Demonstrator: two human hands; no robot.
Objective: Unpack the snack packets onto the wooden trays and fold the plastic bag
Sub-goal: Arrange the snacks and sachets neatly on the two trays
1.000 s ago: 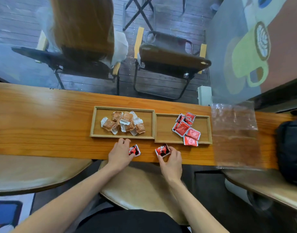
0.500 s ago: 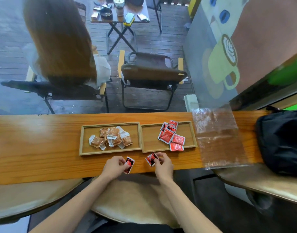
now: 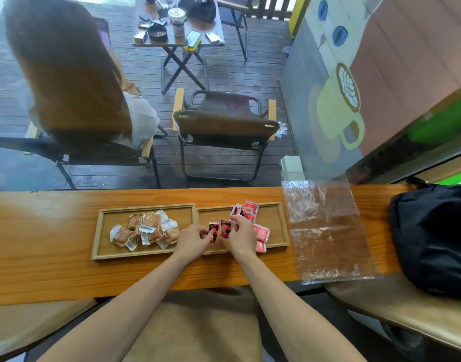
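Note:
Two wooden trays lie side by side on the counter. The left tray (image 3: 101, 231) holds several brown and white snack packets (image 3: 145, 229). The right tray (image 3: 282, 226) holds several red packets (image 3: 262, 233). My left hand (image 3: 192, 241) pinches a red and black packet (image 3: 213, 232) over the right tray's left end. My right hand (image 3: 241, 237) pinches another red and black packet (image 3: 225, 229) just beside it. The clear plastic bag (image 3: 326, 228) lies flat on the counter to the right of the trays.
A black bag (image 3: 433, 239) sits on the counter's right end. Stool seats stand below the wooden counter's (image 3: 41, 246) near edge. Beyond the glass, a person sits in a chair and an unoccupied folding chair (image 3: 224, 126) stands beside them.
Both hands lifted their red and black packets from the counter's near edge and carried them forward over the right tray. The camera view tilted upward.

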